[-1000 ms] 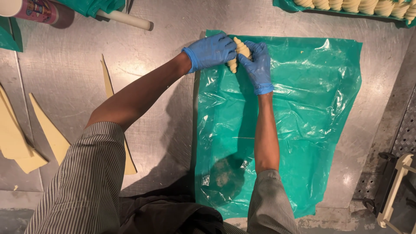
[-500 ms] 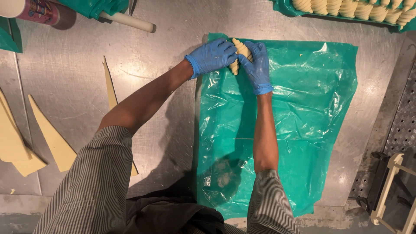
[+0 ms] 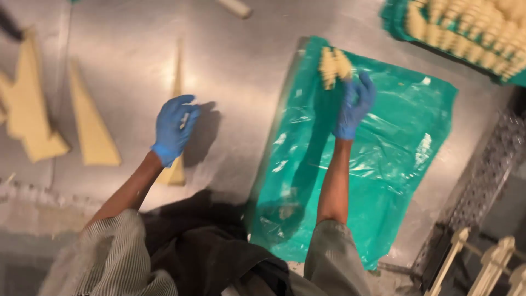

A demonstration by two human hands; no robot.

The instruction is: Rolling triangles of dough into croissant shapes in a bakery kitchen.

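The frame was smeared by motion, so edges were soft throughout. The right hand (image 3: 355,104), in a blue glove, sat upper centre-right over the green plastic sheet (image 3: 383,164), its fingertips at the lower edge of a rolled, ridged piece of pale dough (image 3: 334,66); whether it pinched the roll or only touched it could not be made out. The roll lay near the sheet's upper left corner. The left hand (image 3: 174,127), also gloved in blue, hung left of centre above the steel worktop (image 3: 230,82), fingers loosely spread and holding nothing. Under its wrist a long dough triangle (image 3: 176,159) was partly hidden, only its narrow tip and a broad corner showing. More dough triangles (image 3: 93,126) lay at the left, the outermost cut by the frame edge. At the upper right a green tray of rolled dough pieces (image 3: 471,27) was cropped by the frame. A pale rod-like thing at the top edge was too blurred to name.
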